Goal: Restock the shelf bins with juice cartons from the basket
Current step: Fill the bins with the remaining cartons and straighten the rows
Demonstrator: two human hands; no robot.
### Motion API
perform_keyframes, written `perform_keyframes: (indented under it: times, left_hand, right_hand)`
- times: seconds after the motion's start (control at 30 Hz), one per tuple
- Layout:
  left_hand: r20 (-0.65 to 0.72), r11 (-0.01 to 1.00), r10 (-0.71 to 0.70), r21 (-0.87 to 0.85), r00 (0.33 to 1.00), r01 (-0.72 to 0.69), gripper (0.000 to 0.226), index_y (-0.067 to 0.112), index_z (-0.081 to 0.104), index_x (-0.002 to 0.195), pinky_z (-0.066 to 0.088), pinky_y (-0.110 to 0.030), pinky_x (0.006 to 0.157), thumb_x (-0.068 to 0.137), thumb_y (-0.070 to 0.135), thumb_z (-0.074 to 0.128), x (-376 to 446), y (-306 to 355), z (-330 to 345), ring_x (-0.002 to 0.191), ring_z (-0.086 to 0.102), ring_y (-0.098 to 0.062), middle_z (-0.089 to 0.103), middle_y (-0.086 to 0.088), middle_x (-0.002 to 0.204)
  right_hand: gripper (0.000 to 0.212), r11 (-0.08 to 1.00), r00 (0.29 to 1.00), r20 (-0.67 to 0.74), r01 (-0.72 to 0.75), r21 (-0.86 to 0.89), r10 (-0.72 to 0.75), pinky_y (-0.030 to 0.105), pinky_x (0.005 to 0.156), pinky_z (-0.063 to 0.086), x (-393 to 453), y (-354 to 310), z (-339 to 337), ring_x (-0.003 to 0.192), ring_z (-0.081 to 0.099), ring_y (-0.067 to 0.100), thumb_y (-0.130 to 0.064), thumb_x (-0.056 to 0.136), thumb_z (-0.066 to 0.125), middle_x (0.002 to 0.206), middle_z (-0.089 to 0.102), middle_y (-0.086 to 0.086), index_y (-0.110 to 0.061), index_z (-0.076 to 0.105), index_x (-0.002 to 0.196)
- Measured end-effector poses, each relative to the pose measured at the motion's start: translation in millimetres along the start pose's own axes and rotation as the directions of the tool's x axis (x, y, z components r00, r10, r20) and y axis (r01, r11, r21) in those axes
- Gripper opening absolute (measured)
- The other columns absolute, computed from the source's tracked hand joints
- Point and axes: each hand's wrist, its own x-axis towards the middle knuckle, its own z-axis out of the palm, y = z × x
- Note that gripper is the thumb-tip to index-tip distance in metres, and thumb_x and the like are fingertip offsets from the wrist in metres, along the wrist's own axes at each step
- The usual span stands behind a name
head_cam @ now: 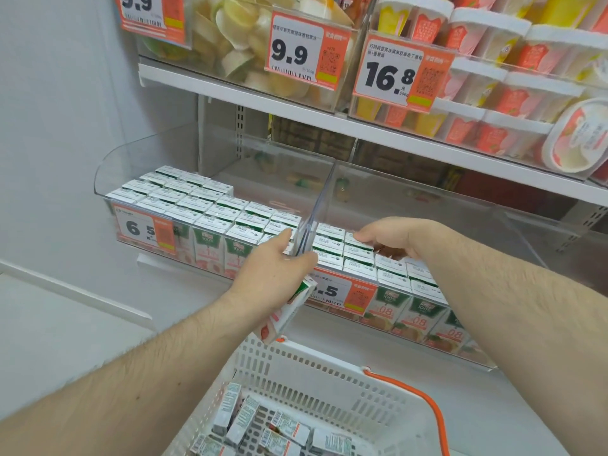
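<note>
Nearest the camera, the white perforated plastic basket with an orange handle (pixel 316 373) sat low in view, its lower edge cut off, with a loose heap of small white-and-green juice cartons (pixel 263 429) lying flat in it; how many remained could not be counted. Just above its rim the left hand (pixel 273 268) was curled round one white juice carton with red fruit print (pixel 283 315), tilted and hanging below the palm, its top hidden by the fingers. Held that loosely and at that angle, the carton could have slipped and dropped back into the basket, or caught on the clear plastic divider (pixel 312 222) between the two clear acrylic shelf bins (pixel 131 156) as it went in. Beyond, the right hand (pixel 388 235) rested on the packed carton tops in the right-hand bin, fingers bent; whether it pinched a carton or only pressed the row could not be told, and pushing might have tipped neighbours out of line. The orange price tag (pixel 342 291) was partly covered by the left hand. Behind the bins, dark boxes were blurred by the acrylic.
</note>
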Motion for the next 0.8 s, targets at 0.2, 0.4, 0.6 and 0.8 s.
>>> perform_keyframes:
  times: [0.2, 0.4, 0.6, 0.8]
  left_hand:
    - [-0.033, 0.882, -0.272, -0.407, 0.962, 0.236, 0.042, 0.024, 0.057, 0.126, 0.046, -0.033, 0.074, 0.097, 0.053, 0.045, -12, 4, -24, 0.082, 0.061, -0.013, 0.064, 0.002, 0.100]
    - [-0.006, 0.816, -0.282, -0.527, 0.960, 0.236, 0.054, 0.014, 0.066, 0.091, 0.051, -0.036, 0.068, 0.098, 0.058, 0.036, -21, 12, -29, 0.067, 0.063, -0.026, 0.069, -0.013, 0.075]
    - [-0.024, 0.820, -0.153, -0.561, 0.988, 0.113, 0.052, 0.015, 0.062, 0.090, 0.049, -0.031, 0.063, 0.099, 0.058, 0.034, -25, 11, -41, 0.065, 0.062, -0.018, 0.069, -0.006, 0.074]
    - [-0.014, 0.829, 0.102, -0.552, 0.995, -0.093, 0.057, 0.024, 0.062, 0.112, 0.046, -0.033, 0.084, 0.061, 0.049, 0.070, -20, -9, -85, 0.099, 0.064, -0.017, 0.071, -0.003, 0.111]
  right_hand:
    - [0.017, 0.937, 0.648, -0.713, 0.348, -0.035, -0.267, 0.035, 0.078, 0.053, -52, -20, 17, 0.087, 0.064, 0.020, -0.029, 0.089, 0.063, 0.087, 0.070, -0.002, -0.015, 0.068, 0.080]
    - [0.026, 0.793, 0.822, -0.300, 0.558, 0.246, -0.485, 0.025, 0.058, 0.050, -144, -54, 97, 0.065, 0.059, 0.010, -0.033, 0.078, 0.078, 0.087, 0.069, -0.002, -0.020, 0.067, 0.098]
    - [0.028, 0.806, 0.749, -0.405, 0.591, 0.048, -0.525, 0.028, 0.067, 0.050, -133, -64, 122, 0.072, 0.061, 0.008, -0.032, 0.071, 0.084, 0.084, 0.067, -0.008, -0.030, 0.061, 0.088]
    - [0.024, 0.624, 0.791, -0.360, 0.612, 0.486, -0.495, 0.040, 0.068, 0.056, -127, -72, 115, 0.080, 0.068, 0.029, -0.003, 0.082, 0.073, 0.093, 0.071, 0.014, -0.012, 0.054, 0.094]
